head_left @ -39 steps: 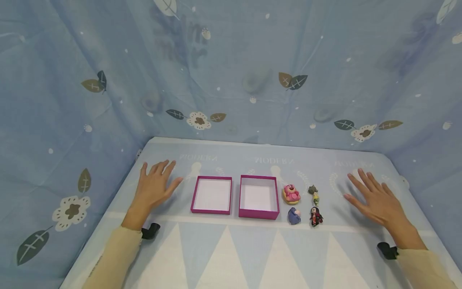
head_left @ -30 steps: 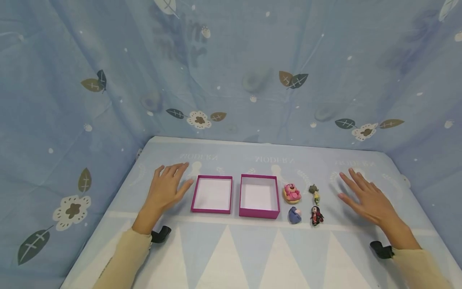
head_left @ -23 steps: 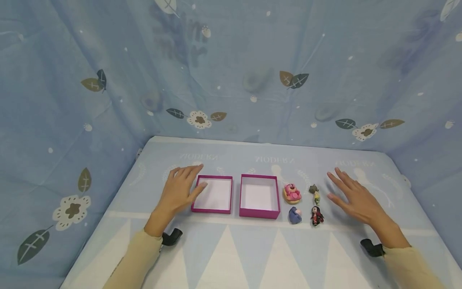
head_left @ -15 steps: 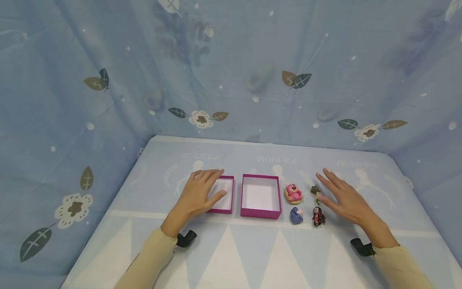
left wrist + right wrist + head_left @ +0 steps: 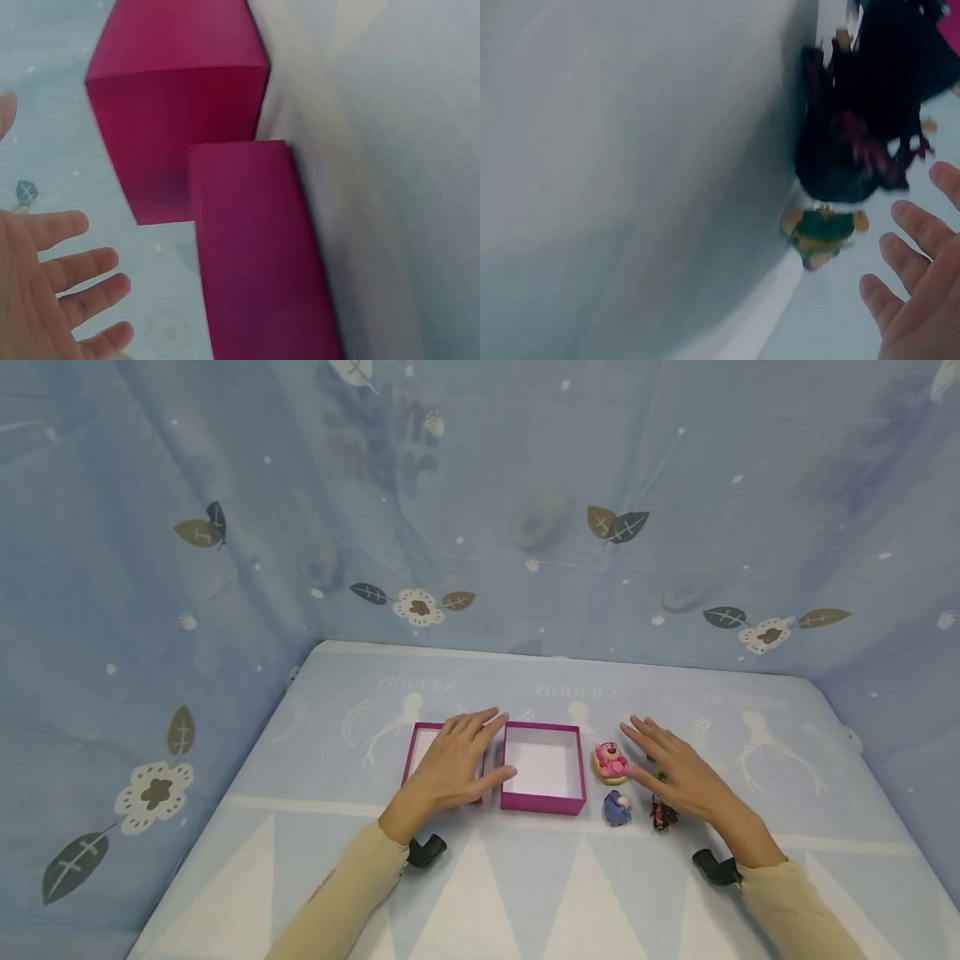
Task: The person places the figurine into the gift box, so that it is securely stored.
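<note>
Blue cloth [image 5: 480, 477] hung behind the tabletop [image 5: 540, 877]. Fingers [image 5: 86, 268] wide, holding nothing, the left hand [image 5: 447, 767] hung over the lid [image 5: 422, 743], the right hand [image 5: 684, 778] over some toys [image 5: 661, 816] set near the box [image 5: 542, 804], maybe for easy reach.

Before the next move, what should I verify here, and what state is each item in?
1. Left grip empty: ok, fingers extended, nothing held.
2. Right grip empty: ok, nothing held.
3. Magenta box open: ok, white interior showing.
4. Shallow magenta lid unobstructed in head view: not ok, left hand covers part.
5. Dark-haired doll figurine fully visible in head view: not ok, partly hidden.
6. Right thumb clear of pink bear figurine: cannot tell.
</note>
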{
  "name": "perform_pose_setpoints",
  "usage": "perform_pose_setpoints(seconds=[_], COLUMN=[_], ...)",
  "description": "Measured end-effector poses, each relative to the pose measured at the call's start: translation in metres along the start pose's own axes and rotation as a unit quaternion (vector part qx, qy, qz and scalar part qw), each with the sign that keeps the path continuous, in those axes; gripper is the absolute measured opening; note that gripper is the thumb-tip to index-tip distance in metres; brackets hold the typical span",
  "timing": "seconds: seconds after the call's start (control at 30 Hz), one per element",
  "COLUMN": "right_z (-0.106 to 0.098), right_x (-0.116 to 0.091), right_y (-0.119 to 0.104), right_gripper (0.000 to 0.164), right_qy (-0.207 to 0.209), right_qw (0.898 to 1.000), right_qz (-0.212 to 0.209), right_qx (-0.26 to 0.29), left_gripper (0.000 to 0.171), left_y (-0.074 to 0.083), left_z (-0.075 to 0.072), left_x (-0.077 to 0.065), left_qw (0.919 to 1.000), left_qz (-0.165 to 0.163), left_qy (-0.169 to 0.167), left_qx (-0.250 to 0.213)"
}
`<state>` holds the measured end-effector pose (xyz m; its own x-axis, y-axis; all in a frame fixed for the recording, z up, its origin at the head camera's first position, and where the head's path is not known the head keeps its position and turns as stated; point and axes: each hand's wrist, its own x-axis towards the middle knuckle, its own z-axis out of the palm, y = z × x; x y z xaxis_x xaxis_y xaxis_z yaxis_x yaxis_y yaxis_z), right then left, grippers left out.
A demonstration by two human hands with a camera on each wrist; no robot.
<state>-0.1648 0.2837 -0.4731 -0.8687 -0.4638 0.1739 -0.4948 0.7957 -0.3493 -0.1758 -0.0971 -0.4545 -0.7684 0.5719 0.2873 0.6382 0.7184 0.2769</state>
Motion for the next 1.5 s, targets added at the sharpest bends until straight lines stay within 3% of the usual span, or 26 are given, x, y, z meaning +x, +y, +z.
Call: perform_pose_setpoints(seconds=[0.47,0.97,1.5], right_z=[0.010,0.013,0.015], right_x=[0.012,0.014,0.021], right_y=[-0.007,-0.008,-0.008], right_gripper=[0.067,0.065,0.075], right_qy=[-0.031,-0.039,-0.046], right_qw=[0.999,0.999,0.999], right_qz=[0.003,0.012,0.018], right_qx=[0.025,0.019,0.008], left_gripper=[0.091,0.103,0.102], left_y=[0.002,0.004,0.004], left_z=[0.017,0.018,0.019], left_x=[0.000,0.001,0.000], left_qw=[0.9995,0.9980,0.9991], left_qz=[0.011,0.004,0.005], left_qy=[-0.028,-0.049,-0.031], left_qx=[0.013,0.041,0.029])
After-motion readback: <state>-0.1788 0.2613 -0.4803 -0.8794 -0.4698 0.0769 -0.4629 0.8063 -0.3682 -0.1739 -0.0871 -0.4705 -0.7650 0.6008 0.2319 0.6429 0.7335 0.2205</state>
